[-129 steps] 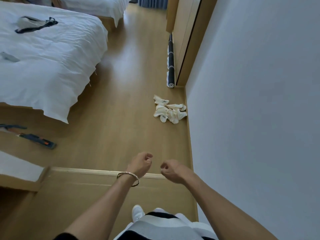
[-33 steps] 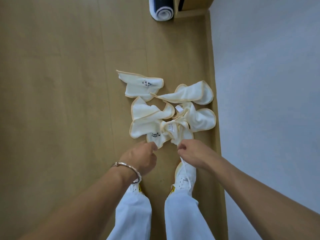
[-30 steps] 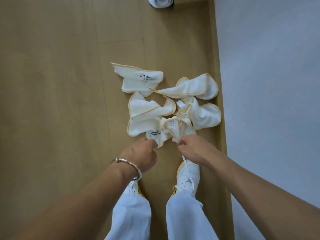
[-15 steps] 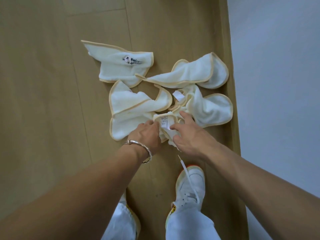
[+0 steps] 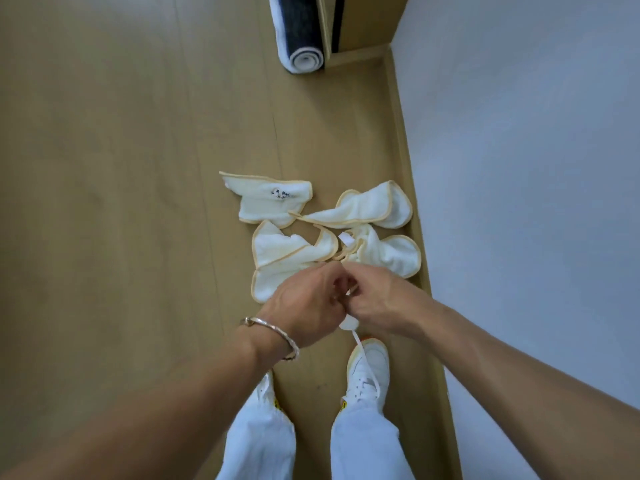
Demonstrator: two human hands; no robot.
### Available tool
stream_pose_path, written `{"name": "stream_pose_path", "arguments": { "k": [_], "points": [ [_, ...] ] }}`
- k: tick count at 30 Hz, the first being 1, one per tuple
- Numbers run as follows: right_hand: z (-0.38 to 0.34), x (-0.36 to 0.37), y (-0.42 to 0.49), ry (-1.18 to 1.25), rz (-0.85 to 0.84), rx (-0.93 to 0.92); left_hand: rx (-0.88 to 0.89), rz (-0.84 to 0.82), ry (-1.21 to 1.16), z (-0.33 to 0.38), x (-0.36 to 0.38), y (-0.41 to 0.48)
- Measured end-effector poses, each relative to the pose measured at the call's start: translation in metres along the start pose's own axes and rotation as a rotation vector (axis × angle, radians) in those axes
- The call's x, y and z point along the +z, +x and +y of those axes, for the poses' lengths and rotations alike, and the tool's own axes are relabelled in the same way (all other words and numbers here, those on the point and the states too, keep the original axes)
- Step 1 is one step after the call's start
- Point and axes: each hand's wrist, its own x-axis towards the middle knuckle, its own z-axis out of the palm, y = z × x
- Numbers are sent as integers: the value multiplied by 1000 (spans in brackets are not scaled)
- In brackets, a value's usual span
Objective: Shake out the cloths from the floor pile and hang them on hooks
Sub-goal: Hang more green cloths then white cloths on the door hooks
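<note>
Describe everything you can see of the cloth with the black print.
The printed cloth is cream-white, soft-looking, edged in tan piping, with a small black mark near its far edge. It lies folded and rumpled on the wood floor, farthest left of the cloths. Its near edge meets the right cloth and the near cloth.

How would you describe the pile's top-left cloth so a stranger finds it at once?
Beside the white wall, cream cloths lie heaped on the wooden floor. The cloth sits at the heap's far corner, away from the wall. It alone shows a small black print.
</note>
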Motion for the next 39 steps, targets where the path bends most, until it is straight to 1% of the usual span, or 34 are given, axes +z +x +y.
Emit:
{"name": "stream_pose_path", "arguments": {
  "k": [2,5,7,10,11,13,15,16,18,20,22,25,27,31,34,39],
  "points": [
    [-28,-27,-26,23,34,-44,3,25,-29,23,-35,-12],
    [-74,-67,-75,27,20,-89,-10,84,-60,65,-93,-38],
    [-106,-88,-115,7,34,-84,15,116,-66,99,-129,-65],
    [-160,-118,-188,-9,60,-109,55,151,-136,148,-183,-120],
    [-175,-127,-213,-33,66,-116,69,150,-136,163,-201,-140],
    [-206,-145,-261,-84,87,-126,115,131,-47,188,-236,-179],
    [-236,-158,-306,-104,123,-138,129,107,54,209,-268,-216],
    [-251,-162,-327,-119,136,-148,130,104,59,219,-281,-234],
    [-281,-164,-362,-127,157,-166,143,138,3,241,-300,-269],
    [-307,-161,-397,-101,201,-203,170,218,-54,259,-317,-307],
    [-329,-158,-423,-105,239,-235,196,282,-126,268,-329,-340],
    [-370,-163,-448,-291,243,-249,213,384,-226,268,-344,-372],
    [-399,-166,-459,-425,267,-259,185,443,-250,266,-353,-387],
    [-448,-158,-473,-533,306,-382,133,595,-255,257,-373,-421],
    [-465,-143,-475,-570,265,-465,75,655,-282,242,-375,-445],
    [-473,-122,-468,-480,141,-639,-24,749,-413,228,-355,-474]
  ]
}}
